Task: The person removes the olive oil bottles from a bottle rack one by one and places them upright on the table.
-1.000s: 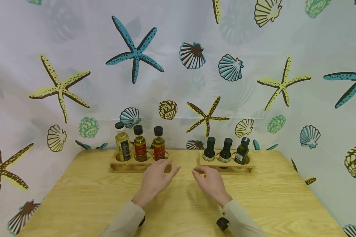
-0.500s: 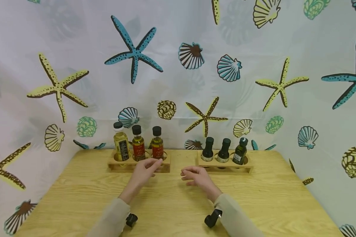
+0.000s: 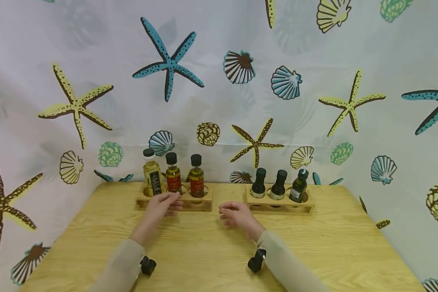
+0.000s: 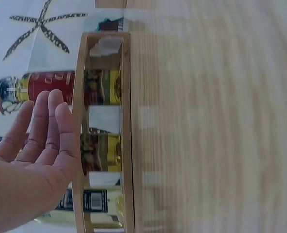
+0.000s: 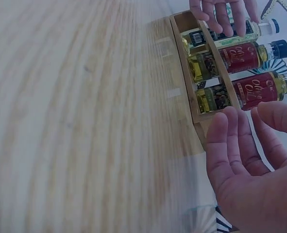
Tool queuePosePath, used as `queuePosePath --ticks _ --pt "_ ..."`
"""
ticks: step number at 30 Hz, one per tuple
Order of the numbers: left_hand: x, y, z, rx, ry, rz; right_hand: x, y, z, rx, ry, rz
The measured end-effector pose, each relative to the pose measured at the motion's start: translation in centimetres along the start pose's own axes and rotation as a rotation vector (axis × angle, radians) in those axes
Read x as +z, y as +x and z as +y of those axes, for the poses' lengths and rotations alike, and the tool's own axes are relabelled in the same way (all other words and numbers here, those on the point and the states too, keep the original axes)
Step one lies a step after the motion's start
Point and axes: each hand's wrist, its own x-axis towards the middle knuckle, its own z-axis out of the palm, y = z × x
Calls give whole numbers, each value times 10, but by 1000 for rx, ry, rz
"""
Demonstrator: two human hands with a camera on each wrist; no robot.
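My left hand, fingers extended and holding nothing, is just in front of the left wooden bottle rack. In that rack stand a pale oil bottle and two red-labelled olive oil bottles, one in the middle and one on the right. The left wrist view has the left hand beside the red-labelled bottles, partly covering one. My right hand, fingers loosely bent and holding nothing, hovers in front of the gap between the racks. Its fingers are apart from the bottles in the right wrist view.
A second wooden rack at the right holds three small dark bottles: left, middle and right. Behind the wooden table hangs a white curtain printed with starfish and shells. Each wrist wears a black camera.
My left hand has moved left along the front of the left rack, from its right end toward its middle. My right hand has shifted left, away from the right rack. The bottles have stayed put.
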Motion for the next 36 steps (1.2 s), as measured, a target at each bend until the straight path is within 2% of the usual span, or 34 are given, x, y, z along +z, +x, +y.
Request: queuePosePath --ticks 6,9,14,17,20,22,25,28,32,36 --pt "-24 5 0 9 -37 26 7 11 -2 21 29 23" --pt "-31 10 2 16 -61 48 11 16 -4 2 58 21" --pt "-43 14 6 17 -152 98 19 24 -11 -28 93 -9" --pt "-47 12 11 1 -219 144 23 27 -12 -31 104 -17" --pt "-49 10 20 -9 -250 197 25 30 -12 -30 106 4" --pt "-51 11 25 3 -261 255 26 32 -12 -37 94 17" --pt "-58 21 24 19 -253 360 26 36 -13 -43 70 19" --pt "-66 30 22 47 -223 423 26 40 -12 -41 51 24" --pt "-73 34 24 71 -150 423 27 44 -8 -51 26 36" --pt "-76 38 24 54 -51 385 27 46 -6 -70 -12 69"
